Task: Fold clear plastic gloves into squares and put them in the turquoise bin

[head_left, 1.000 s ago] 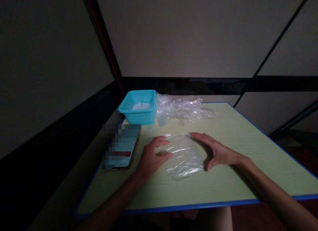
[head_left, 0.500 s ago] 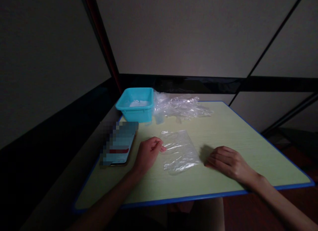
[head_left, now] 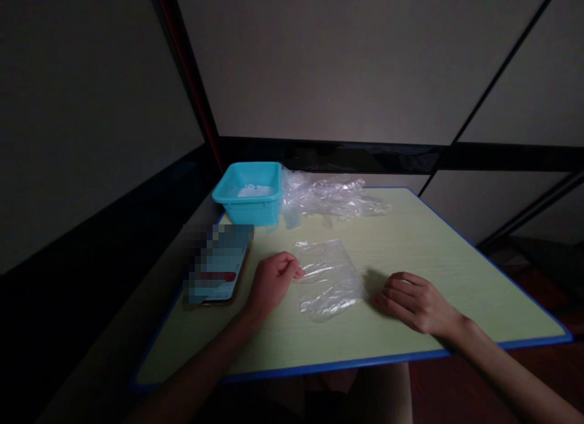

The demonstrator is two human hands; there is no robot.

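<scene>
A clear plastic bag (head_left: 331,281) lies flat and slightly wrinkled on the pale green table. My left hand (head_left: 274,281) rests beside its left edge, thumb and fingers pinched together at the film there. On the other side, my right hand (head_left: 410,302) is curled palm down just past the bag's lower right corner. Its fingertips point toward the bag, and whatever they may hold is hidden beneath them.
A turquoise plastic basin (head_left: 253,208) with whitish material inside stands at the back left. Beside it lies a heap of crumpled clear plastic (head_left: 335,196). A phone (head_left: 225,266), partly blurred out, lies left of my left hand. Blue edging rims the table (head_left: 438,247); walls stand behind and left.
My right hand has shifted slightly left, nearer the bag's corner. My left hand and the bag look about the same.
</scene>
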